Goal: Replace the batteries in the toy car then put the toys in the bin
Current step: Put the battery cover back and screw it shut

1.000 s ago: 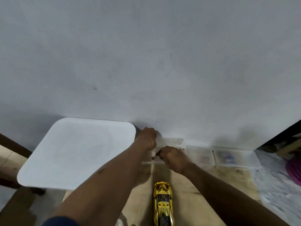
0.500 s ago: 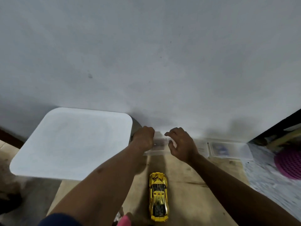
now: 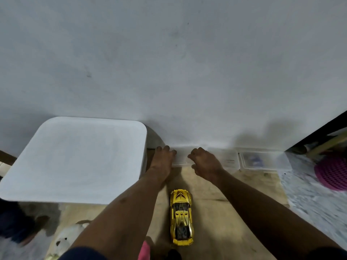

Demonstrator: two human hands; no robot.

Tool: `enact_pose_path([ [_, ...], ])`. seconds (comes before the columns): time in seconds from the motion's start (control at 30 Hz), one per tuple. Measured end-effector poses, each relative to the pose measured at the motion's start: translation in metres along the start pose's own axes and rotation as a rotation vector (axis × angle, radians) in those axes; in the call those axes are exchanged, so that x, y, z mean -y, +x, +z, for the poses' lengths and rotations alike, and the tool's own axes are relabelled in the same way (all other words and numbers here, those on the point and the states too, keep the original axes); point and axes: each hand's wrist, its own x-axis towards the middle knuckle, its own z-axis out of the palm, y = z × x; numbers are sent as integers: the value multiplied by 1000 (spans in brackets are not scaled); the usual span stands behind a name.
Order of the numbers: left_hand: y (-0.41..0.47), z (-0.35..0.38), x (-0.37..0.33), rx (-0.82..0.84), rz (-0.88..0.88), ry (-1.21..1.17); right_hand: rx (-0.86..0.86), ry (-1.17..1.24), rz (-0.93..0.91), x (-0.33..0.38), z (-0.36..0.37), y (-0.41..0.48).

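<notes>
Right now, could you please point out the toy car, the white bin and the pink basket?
toy car (image 3: 180, 216): head view, on its roof.
white bin (image 3: 78, 162): head view, middle of its lid.
pink basket (image 3: 333, 174): head view, its woven side.

box contents (image 3: 252, 160): blurred | plush toy (image 3: 64, 239): cut by left arm | pink item (image 3: 144, 251): cropped
</notes>
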Motion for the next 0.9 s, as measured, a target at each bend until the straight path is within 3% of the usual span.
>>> enact_pose_path([
  [0.27, 0, 5, -5, 45, -20, 22, -32, -28, 3, 6, 6, 0],
  [0.5, -12, -11, -9, 68, -109, -310, 20, 247, 159, 1, -27, -6],
  [0.6, -19, -37, -6, 13, -92, -464, -62, 257, 229, -2, -47, -19],
  [0.9, -71, -116, 44, -211, -15, -554, -234, 358, 397, 36, -132, -41],
])
